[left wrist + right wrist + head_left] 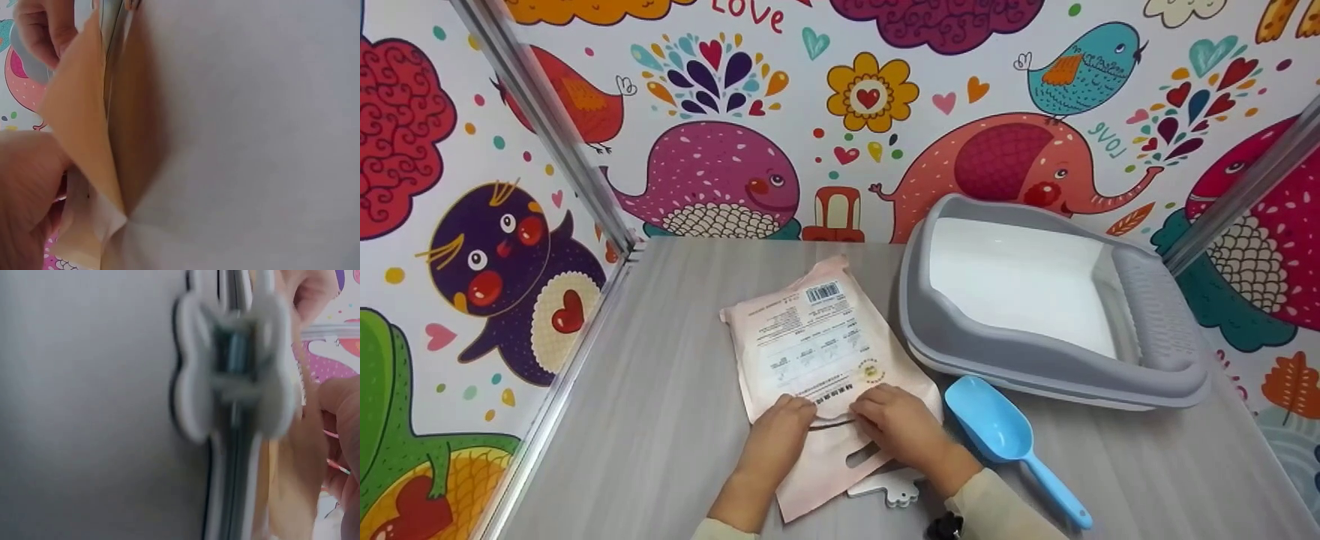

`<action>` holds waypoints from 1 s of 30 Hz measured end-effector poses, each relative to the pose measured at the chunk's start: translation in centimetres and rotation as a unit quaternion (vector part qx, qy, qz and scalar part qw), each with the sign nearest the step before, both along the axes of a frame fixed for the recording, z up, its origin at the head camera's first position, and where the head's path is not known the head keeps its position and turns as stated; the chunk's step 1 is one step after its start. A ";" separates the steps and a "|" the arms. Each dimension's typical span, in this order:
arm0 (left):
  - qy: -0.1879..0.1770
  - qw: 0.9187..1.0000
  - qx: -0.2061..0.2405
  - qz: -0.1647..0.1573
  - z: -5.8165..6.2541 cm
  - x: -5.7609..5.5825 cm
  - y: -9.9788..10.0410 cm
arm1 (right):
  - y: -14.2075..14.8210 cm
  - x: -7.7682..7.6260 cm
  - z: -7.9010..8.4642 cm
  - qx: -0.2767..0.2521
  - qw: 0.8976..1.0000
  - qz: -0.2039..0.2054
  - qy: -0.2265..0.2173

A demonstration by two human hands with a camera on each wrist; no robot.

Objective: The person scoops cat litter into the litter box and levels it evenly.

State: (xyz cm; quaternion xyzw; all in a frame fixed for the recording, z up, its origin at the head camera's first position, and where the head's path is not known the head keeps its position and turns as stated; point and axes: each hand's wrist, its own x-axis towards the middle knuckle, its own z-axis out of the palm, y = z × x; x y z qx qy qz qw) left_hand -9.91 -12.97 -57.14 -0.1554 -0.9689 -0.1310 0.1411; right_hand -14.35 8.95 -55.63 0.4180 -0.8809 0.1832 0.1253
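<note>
A pale pink bag (802, 322) with a printed label and a barcode lies flat on the table. Near its lower end is a handle slot, and a dark slit crosses it just above. My left hand (776, 439) pinches the bag at the slit's left end. At the other end my right hand (904, 427) grips the bag with curled fingers. The left wrist view shows a raised pink fold (79, 112) between the hands. A flat white scalloped object (889, 489) pokes out from under the bag; its kind is unclear.
A grey litter box (952, 341) with a white inside stands at the back right. In front of it lies a blue scoop (997, 424), close to the right hand. Metal posts (547, 135) and a cartoon-printed wall border the grey table (660, 390).
</note>
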 end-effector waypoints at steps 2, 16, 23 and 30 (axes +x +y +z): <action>0.002 1.000 0.007 0.010 0.0 0.0 0.0 | -0.3 0.4 0.1 0.001 1.000 0.020 0.014; -0.013 0.996 0.051 0.066 0.7 -0.3 0.0 | -1.9 1.7 0.2 0.131 0.984 -0.033 0.113; 0.003 0.997 0.039 0.068 1.7 -0.4 0.5 | -2.5 1.8 0.0 0.139 0.982 -0.075 0.103; 0.017 0.997 0.036 0.065 1.9 -0.4 0.9 | -2.8 1.3 -0.5 0.117 0.985 -0.081 0.099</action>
